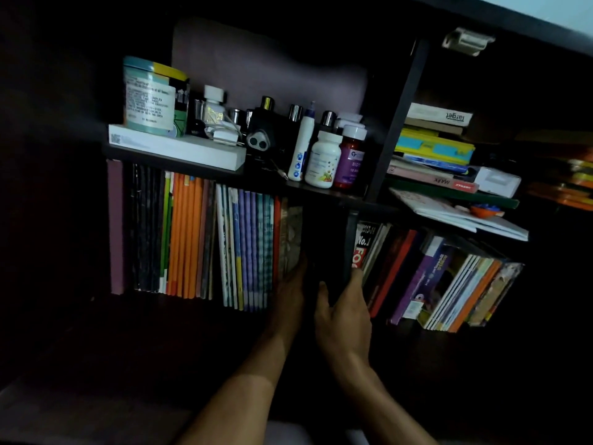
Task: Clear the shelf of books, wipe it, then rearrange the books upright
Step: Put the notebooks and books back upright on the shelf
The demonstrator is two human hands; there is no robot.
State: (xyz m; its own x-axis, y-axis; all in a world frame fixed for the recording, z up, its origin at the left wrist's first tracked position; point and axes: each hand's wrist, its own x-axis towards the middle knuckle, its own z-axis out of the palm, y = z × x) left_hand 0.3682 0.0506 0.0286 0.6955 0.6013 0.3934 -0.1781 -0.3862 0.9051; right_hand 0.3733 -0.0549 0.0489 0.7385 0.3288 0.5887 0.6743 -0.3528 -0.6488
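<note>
A row of upright books [192,239] fills the left part of the lower shelf, ending in a book with a mottled cover [291,236]. My left hand [287,297] lies flat against that last book, fingers straight. Just to its right, my right hand [341,308] grips a dark book [330,252], thumb on its left side and fingers on its right, next to the dark vertical divider [350,239]. The book's cover is too dark to make out. Beyond the divider, more books [449,284] lean to the right.
The upper shelf holds a round tin [149,97] on a white box [179,149], small bottles and pill jars [322,159]. At the upper right lie flat stacks of books [436,149] and a white booklet [455,213]. The dark shelf floor [160,332] runs in front of the books.
</note>
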